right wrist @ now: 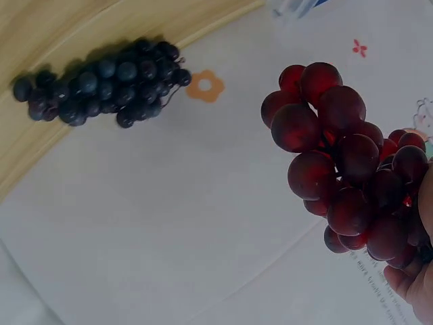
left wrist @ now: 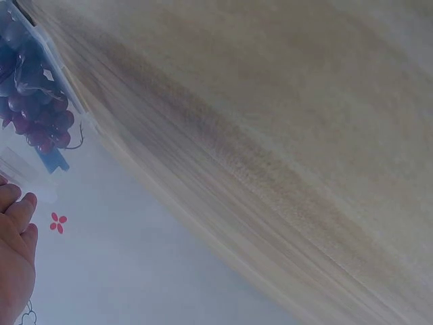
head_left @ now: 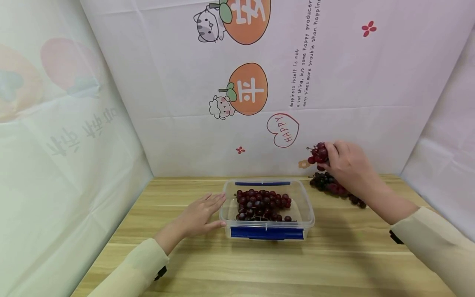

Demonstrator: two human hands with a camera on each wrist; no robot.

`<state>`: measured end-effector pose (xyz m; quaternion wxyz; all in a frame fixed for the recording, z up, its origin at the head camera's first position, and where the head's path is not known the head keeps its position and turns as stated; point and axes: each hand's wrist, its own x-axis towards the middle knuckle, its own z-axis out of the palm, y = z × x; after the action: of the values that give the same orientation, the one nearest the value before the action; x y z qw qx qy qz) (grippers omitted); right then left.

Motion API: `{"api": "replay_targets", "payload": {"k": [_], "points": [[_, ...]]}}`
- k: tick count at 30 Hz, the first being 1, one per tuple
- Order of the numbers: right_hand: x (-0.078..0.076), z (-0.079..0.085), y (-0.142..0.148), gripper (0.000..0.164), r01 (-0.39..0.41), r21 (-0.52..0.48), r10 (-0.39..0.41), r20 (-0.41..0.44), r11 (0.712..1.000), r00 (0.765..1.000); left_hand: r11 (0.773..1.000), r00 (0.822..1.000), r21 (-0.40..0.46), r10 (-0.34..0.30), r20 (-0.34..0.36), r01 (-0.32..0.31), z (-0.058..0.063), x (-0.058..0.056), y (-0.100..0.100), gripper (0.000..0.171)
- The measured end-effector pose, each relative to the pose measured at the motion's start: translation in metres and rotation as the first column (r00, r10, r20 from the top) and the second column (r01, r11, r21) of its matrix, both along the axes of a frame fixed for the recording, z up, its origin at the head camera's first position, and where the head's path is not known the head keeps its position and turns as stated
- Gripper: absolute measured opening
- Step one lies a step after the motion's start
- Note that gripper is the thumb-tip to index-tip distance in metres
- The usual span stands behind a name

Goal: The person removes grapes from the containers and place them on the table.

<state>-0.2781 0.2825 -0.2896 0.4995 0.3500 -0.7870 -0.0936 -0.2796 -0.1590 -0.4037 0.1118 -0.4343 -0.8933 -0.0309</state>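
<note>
My right hand point(head_left: 350, 167) grips a bunch of red grapes point(head_left: 317, 154) above the back right of the table. In the right wrist view the red bunch point(right wrist: 338, 152) hangs from the fingers, its upper part hidden by them. Below it a bunch of dark, nearly black grapes point(right wrist: 108, 84) lies on the table near the back edge. My left hand point(head_left: 196, 215) is at the left side of a clear plastic box point(head_left: 309, 206), fingers straight with the tips at its rim. Inside the box lie dark red grapes point(head_left: 259, 202), also seen in the left wrist view.
The box has blue clips point(head_left: 267, 233) at front and back and stands lidless on a wooden table point(head_left: 237, 266). A white printed sheet point(head_left: 178, 136) rises behind the table, with white sheets at both sides.
</note>
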Motion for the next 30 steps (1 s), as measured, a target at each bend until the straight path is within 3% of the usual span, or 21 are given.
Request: {"api": "replay_targets", "payload": {"k": [12, 30], "points": [[-0.004, -0.001, 0.049, 0.072, 0.1, -0.041, -0.102, -0.049, 0.994, 0.994, 1.0, 1.0, -0.002, -0.001, 0.004, 0.001, 0.0, 0.001, 0.0, 0.08], [0.001, -0.008, 0.119, 0.086, 0.251, 0.031, -0.252, 0.067, 0.968, 0.965, 1.0, 1.0, 0.008, -0.007, -0.006, 0.007, 0.0, 0.001, -0.001, 0.08]]}}
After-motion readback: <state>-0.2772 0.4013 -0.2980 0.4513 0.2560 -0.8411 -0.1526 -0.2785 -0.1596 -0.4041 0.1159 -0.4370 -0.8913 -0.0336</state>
